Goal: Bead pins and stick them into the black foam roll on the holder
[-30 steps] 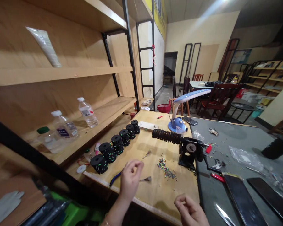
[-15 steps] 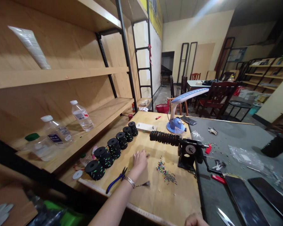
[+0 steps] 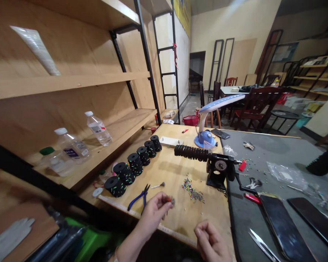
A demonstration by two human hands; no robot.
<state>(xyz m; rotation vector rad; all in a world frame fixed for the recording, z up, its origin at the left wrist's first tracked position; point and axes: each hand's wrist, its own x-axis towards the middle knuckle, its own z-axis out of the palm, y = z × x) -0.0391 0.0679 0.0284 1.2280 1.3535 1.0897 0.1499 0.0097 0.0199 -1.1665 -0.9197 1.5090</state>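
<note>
The left grip (image 3: pixel 153 214) pinches a small dark bristle tuft (image 3: pixel 171 200) with an orange tip, held above a wooden tabletop (image 3: pixel 188 227). Blue-handled pliers (image 3: pixel 138 201) lie just beside that grip. The right grip (image 3: pixel 210 242) hovers nearby, curled closed with nothing visible in it. Ahead of both lies a scattered pile of colored beads (image 3: pixel 192 190).

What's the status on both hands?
Left hand pinching a small orange-tipped tuft. Right hand curled, nothing visible in it. Blue-handled pliers lying near left hand.
</note>
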